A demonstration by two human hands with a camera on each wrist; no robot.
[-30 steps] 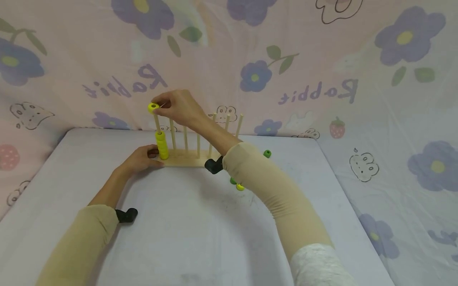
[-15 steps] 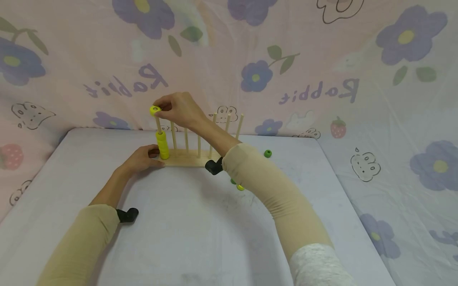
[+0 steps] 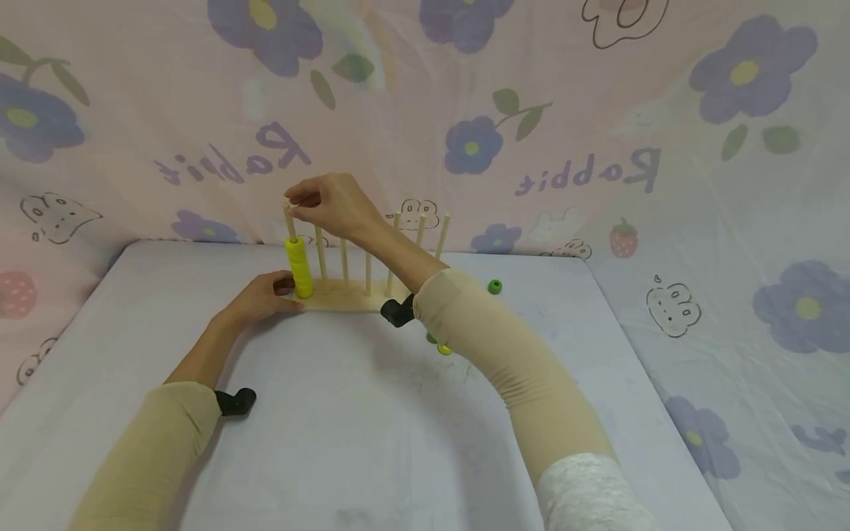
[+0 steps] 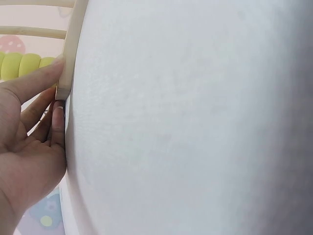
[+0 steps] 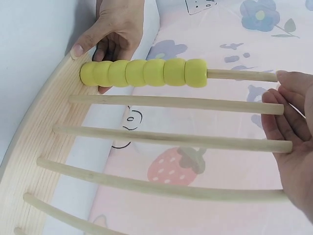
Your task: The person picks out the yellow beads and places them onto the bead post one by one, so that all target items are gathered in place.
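Note:
A wooden bead rack [image 3: 348,299] stands on the table, with a row of upright pegs on its flat base. Several yellow beads [image 5: 144,72] are stacked against each other on the leftmost peg [image 5: 239,75], whose upper part is bare. My left hand [image 3: 259,296] grips the left end of the base, its thumb [image 4: 39,78] on the base beside the stack and its fingers round the end. At the top of that same peg is my right hand [image 3: 339,206], with no bead between its fingers. One fingertip seems to touch the peg's tip.
A green bead [image 3: 494,287] lies on the white table [image 3: 319,442] to the right of the rack. Another green bead [image 3: 432,338] and a yellow bead [image 3: 446,349] lie nearer, partly hidden by the right forearm. A patterned cloth [image 3: 398,110] hangs behind the table.
The yellow bead pinched by my right hand at the peg's top has been let go and slid down onto the stack, which is taller now. My left hand has stayed in place.

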